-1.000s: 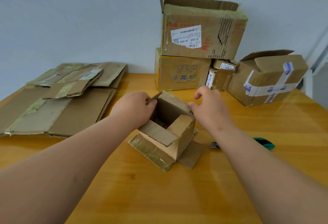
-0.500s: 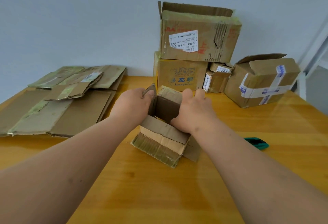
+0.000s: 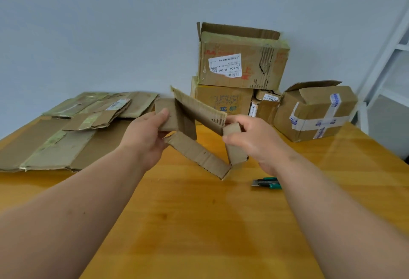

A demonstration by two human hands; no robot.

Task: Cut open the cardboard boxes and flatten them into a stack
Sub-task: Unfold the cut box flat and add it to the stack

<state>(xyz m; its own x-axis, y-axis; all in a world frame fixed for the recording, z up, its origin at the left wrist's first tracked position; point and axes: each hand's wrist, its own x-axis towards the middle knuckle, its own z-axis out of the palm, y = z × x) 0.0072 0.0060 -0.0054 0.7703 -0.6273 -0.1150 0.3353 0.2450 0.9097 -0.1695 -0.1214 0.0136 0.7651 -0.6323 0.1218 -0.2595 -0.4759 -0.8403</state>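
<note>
Small cut-open box (image 3: pixel 194 132) held above wooden table (image 3: pixel 199 223), left hand (image 3: pixel 148 137) pinching one end panel, right hand (image 3: pixel 250 139) gripping opposite panel. Flattened stack (image 3: pixel 73 132) on table's left; utility knife (image 3: pixel 266 183) beside right wrist; uncut boxes (image 3: pixel 241 75) at table's back edge.

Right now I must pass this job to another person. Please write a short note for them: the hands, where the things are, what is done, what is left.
Left hand and right hand each grip one end of the small opened box, held above the table, not flat yet.
Flattened stack lies at the table's left.
Utility knife lies on the table under the right wrist.
Done: several boxes flattened, this one cut open.
Left: press it flat, add it to the stack, then the uncut boxes at the back by the wall.
</note>
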